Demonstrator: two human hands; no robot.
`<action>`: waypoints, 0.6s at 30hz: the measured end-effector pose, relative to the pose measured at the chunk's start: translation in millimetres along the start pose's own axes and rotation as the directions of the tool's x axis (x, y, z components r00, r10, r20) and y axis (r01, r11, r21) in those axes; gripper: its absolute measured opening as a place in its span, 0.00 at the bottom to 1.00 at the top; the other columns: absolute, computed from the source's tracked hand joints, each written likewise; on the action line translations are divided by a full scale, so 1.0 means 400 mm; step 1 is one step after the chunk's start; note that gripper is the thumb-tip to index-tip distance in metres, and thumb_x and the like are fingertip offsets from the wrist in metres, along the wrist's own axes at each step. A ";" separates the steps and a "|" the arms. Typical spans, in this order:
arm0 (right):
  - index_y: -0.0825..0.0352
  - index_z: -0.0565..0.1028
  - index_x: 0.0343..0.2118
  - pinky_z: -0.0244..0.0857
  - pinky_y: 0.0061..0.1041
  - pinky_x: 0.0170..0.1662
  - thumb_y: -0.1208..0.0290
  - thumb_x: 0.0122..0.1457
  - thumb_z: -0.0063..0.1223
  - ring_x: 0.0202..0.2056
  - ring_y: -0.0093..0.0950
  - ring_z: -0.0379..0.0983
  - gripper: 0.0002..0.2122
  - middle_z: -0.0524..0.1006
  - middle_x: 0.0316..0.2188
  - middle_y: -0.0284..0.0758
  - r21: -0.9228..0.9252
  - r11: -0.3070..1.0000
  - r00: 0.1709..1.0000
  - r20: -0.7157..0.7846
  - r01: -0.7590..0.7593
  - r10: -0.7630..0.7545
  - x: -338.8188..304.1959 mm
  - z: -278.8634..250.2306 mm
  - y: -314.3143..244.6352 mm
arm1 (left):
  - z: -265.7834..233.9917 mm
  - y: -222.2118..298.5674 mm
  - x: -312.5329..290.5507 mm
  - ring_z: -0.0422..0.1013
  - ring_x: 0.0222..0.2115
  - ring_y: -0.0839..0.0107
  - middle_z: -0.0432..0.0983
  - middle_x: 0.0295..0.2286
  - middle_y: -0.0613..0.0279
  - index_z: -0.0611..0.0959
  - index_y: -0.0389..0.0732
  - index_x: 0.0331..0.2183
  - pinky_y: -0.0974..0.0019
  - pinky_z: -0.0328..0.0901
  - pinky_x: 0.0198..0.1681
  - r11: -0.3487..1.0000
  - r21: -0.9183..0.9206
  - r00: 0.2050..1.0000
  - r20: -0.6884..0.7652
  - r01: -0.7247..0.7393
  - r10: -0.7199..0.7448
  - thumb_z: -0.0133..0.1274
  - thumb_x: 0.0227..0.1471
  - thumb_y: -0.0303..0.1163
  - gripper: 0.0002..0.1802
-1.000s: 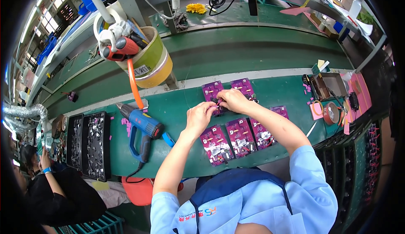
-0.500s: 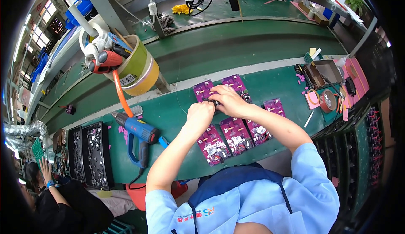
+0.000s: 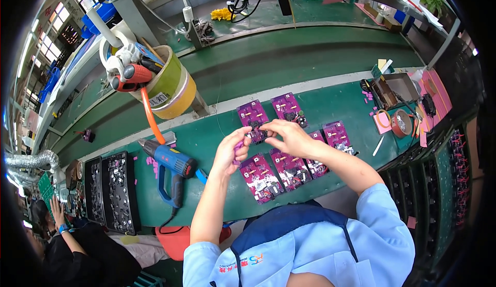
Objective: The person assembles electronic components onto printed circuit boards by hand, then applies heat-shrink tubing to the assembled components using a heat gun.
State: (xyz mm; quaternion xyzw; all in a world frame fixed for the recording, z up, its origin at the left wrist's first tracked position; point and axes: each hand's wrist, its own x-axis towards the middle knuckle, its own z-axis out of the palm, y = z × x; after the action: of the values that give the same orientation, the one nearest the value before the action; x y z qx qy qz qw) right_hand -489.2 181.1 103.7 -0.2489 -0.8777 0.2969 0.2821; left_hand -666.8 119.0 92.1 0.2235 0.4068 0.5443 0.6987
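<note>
Nearest the body, a front row of purple circuit boards [image 3: 261, 179] lies on the green bench, covered in parts; a low-hanging right forearm could knock these. Just beyond, the left hand [image 3: 231, 151] is curled around a small pink piece [image 3: 238, 150], its fingertips near the lower edge of the far-left board [image 3: 251, 112]. The right hand [image 3: 293, 138] reaches to that edge with thumb and forefinger slightly parted; whether it pinches anything, I cannot tell. The far-left board lies flat, seemingly unclamped, so a sideways push might skid it into the far-right board [image 3: 285, 106] beside it, and uneven finger pressure could bend component legs. A loose curl could let the pink piece drop. Farther off, an orange-handled tool hangs from a bucket [image 3: 182, 91].
</note>
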 end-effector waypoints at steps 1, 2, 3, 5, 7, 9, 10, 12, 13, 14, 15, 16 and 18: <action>0.66 0.67 0.37 0.61 0.26 0.30 0.73 0.43 0.49 0.26 0.29 0.67 0.15 0.69 0.22 0.35 0.076 0.997 0.998 0.049 -0.032 0.028 0.003 0.003 -0.014 | 0.003 -0.003 -0.006 0.47 0.09 0.87 0.60 0.15 0.69 0.64 0.38 0.41 0.83 0.42 0.09 1.000 0.021 0.996 0.085 0.015 -0.017 0.36 0.50 0.32 0.15; 0.65 0.66 0.39 0.61 0.26 0.29 0.74 0.43 0.49 0.25 0.28 0.66 0.17 0.68 0.22 0.35 0.149 0.987 0.994 0.099 -0.067 0.052 0.008 0.003 -0.034 | 0.008 -0.006 -0.012 0.47 0.09 0.87 0.59 0.14 0.70 0.63 0.38 0.42 0.83 0.42 0.09 0.999 0.043 0.985 0.170 0.029 -0.036 0.36 0.50 0.33 0.16; 0.65 0.64 0.41 0.61 0.25 0.28 0.74 0.43 0.49 0.23 0.27 0.66 0.19 0.68 0.21 0.35 0.202 0.979 0.995 0.104 -0.026 0.005 0.009 0.018 -0.030 | 0.021 -0.009 -0.019 0.46 0.09 0.87 0.57 0.13 0.71 0.60 0.38 0.44 0.83 0.41 0.09 0.994 0.109 0.982 0.186 0.004 -0.024 0.36 0.50 0.33 0.18; 0.68 0.67 0.37 0.60 0.19 0.26 0.73 0.44 0.50 0.22 0.20 0.64 0.15 0.68 0.20 0.32 0.386 0.919 0.985 0.172 -0.085 0.019 0.001 0.027 -0.036 | 0.017 -0.024 -0.029 0.47 0.09 0.87 0.57 0.14 0.72 0.57 0.38 0.47 0.83 0.41 0.09 0.984 0.175 0.965 0.261 -0.044 -0.003 0.39 0.49 0.36 0.23; 0.69 0.70 0.33 0.57 0.15 0.24 0.72 0.45 0.50 0.20 0.14 0.60 0.11 0.66 0.17 0.27 0.560 0.815 0.974 0.227 -0.147 0.019 -0.015 0.035 -0.026 | 0.025 -0.032 -0.043 0.51 0.11 0.86 0.61 0.18 0.71 0.55 0.38 0.48 0.82 0.44 0.12 0.969 0.242 0.945 0.326 -0.050 -0.033 0.41 0.48 0.38 0.27; 0.70 0.70 0.31 0.59 0.15 0.26 0.73 0.45 0.50 0.22 0.15 0.63 0.10 0.70 0.21 0.30 0.589 0.779 0.963 0.260 -0.216 0.070 -0.042 0.037 -0.018 | 0.036 -0.050 -0.053 0.53 0.14 0.85 0.61 0.21 0.70 0.55 0.38 0.48 0.81 0.49 0.14 0.939 0.335 0.920 0.387 -0.078 -0.062 0.41 0.49 0.39 0.27; 0.70 0.71 0.30 0.60 0.16 0.27 0.74 0.45 0.50 0.23 0.15 0.65 0.09 0.71 0.23 0.32 0.551 0.800 0.958 0.270 -0.240 0.101 -0.058 0.038 -0.016 | 0.045 -0.063 -0.055 0.53 0.14 0.85 0.61 0.21 0.71 0.55 0.38 0.48 0.81 0.50 0.15 0.928 0.362 0.916 0.395 -0.088 -0.067 0.41 0.49 0.39 0.27; 0.69 0.71 0.30 0.62 0.20 0.30 0.76 0.46 0.47 0.26 0.23 0.69 0.07 0.72 0.27 0.34 0.410 0.896 0.974 0.208 -0.168 0.088 -0.087 0.029 -0.030 | 0.050 -0.087 -0.049 0.54 0.15 0.85 0.60 0.21 0.71 0.55 0.39 0.49 0.81 0.52 0.17 0.885 0.449 0.882 0.458 -0.120 -0.113 0.41 0.49 0.40 0.27; 0.68 0.71 0.29 0.62 0.22 0.31 0.75 0.46 0.46 0.26 0.26 0.69 0.06 0.71 0.26 0.35 0.303 0.949 0.985 0.169 -0.092 0.042 -0.100 0.022 -0.033 | 0.057 -0.102 -0.053 0.55 0.15 0.85 0.61 0.19 0.72 0.58 0.39 0.47 0.81 0.53 0.17 0.896 0.436 0.892 0.435 -0.090 -0.122 0.42 0.48 0.38 0.25; 0.67 0.71 0.28 0.62 0.23 0.31 0.75 0.46 0.46 0.25 0.30 0.69 0.05 0.71 0.24 0.36 0.188 0.982 0.991 0.135 -0.016 -0.010 -0.112 0.014 -0.034 | 0.067 -0.109 -0.059 0.56 0.15 0.85 0.62 0.18 0.72 0.62 0.39 0.46 0.80 0.53 0.17 0.905 0.421 0.902 0.411 -0.060 -0.131 0.44 0.47 0.36 0.23; 0.67 0.71 0.28 0.62 0.23 0.31 0.75 0.46 0.46 0.25 0.30 0.69 0.05 0.71 0.24 0.36 0.188 0.982 0.990 0.138 -0.021 -0.006 -0.122 0.006 -0.033 | 0.067 -0.113 -0.056 0.56 0.15 0.85 0.62 0.18 0.72 0.62 0.39 0.46 0.80 0.53 0.17 0.907 0.418 0.902 0.411 -0.057 -0.133 0.44 0.47 0.36 0.23; 0.67 0.70 0.27 0.62 0.25 0.32 0.75 0.46 0.45 0.26 0.33 0.68 0.05 0.70 0.23 0.36 0.149 0.988 0.997 0.072 -0.035 0.024 -0.131 -0.003 -0.033 | 0.068 -0.118 -0.053 0.57 0.15 0.85 0.62 0.16 0.72 0.66 0.39 0.43 0.80 0.54 0.17 0.850 0.510 0.959 0.284 -0.132 -0.021 0.45 0.46 0.35 0.20; 0.68 0.68 0.25 0.62 0.25 0.29 0.74 0.48 0.44 0.24 0.30 0.68 0.04 0.70 0.22 0.36 0.065 0.998 0.998 -0.052 -0.026 0.029 -0.148 -0.024 -0.006 | 0.064 -0.117 -0.036 0.59 0.14 0.85 0.64 0.12 0.71 0.73 0.38 0.35 0.79 0.56 0.17 0.735 0.640 0.956 -0.003 -0.224 0.294 0.47 0.43 0.30 0.13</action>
State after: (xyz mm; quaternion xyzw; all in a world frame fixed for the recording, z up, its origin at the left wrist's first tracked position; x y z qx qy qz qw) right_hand -441.3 147.2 91.0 -0.2595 -0.8563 0.3223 0.3092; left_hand -620.2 94.4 75.9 0.4710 0.5667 0.4783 0.4778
